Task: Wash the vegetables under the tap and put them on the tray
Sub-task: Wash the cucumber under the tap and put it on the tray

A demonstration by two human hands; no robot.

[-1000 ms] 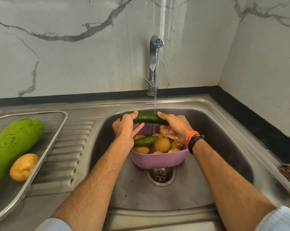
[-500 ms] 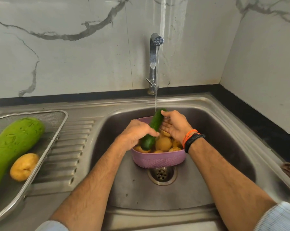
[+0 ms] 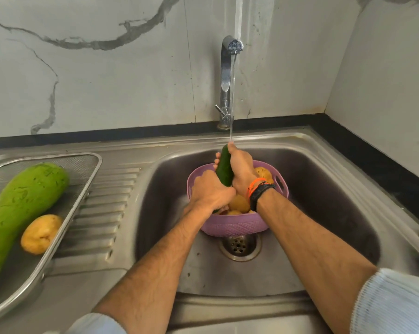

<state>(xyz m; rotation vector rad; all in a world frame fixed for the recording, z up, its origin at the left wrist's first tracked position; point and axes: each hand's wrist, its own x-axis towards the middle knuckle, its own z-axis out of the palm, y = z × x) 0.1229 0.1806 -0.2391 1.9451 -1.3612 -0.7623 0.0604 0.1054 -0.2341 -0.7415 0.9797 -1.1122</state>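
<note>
Both hands grip one dark green cucumber [image 3: 224, 168], held nearly upright under the running tap [image 3: 227, 75]. The left hand [image 3: 209, 192] wraps its lower part; the right hand [image 3: 241, 168] curls round the upper part, where the water stream lands. Below them a pink perforated basket [image 3: 235, 226] of potatoes [image 3: 238, 203] sits in the steel sink [image 3: 324, 213] above the drain. On the left, the mesh tray [image 3: 83, 184] holds a large green gourd [image 3: 20, 208] and one potato. No writing or brand is readable anywhere.

Dark green cucumber [image 3: 224, 168] upright under tap [image 3: 229, 75]
</note>
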